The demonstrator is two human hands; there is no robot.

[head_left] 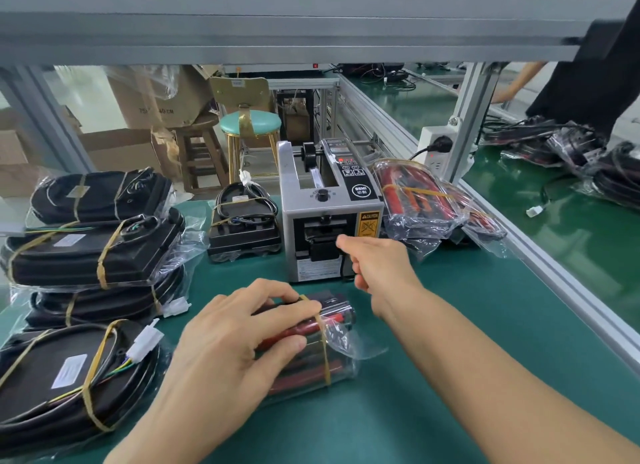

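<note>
Tape dispenser [311, 210] mouth partly hidden

A single view, from a wide-angle camera worn on the person's head; it faces forward and down across the green tabletop [415, 411], close above its near edge; both forearms enter from the bottom of the frame; the left hand [239, 335] on the bagged bundle [332, 352] fills the lower centre, very near the lens; the right hand [377, 266] lies at mid-frame by the tape dispenser [329, 214]; the frame rail [277, 30] spans the top edge, the workshop floor behind showing beneath it.
</note>
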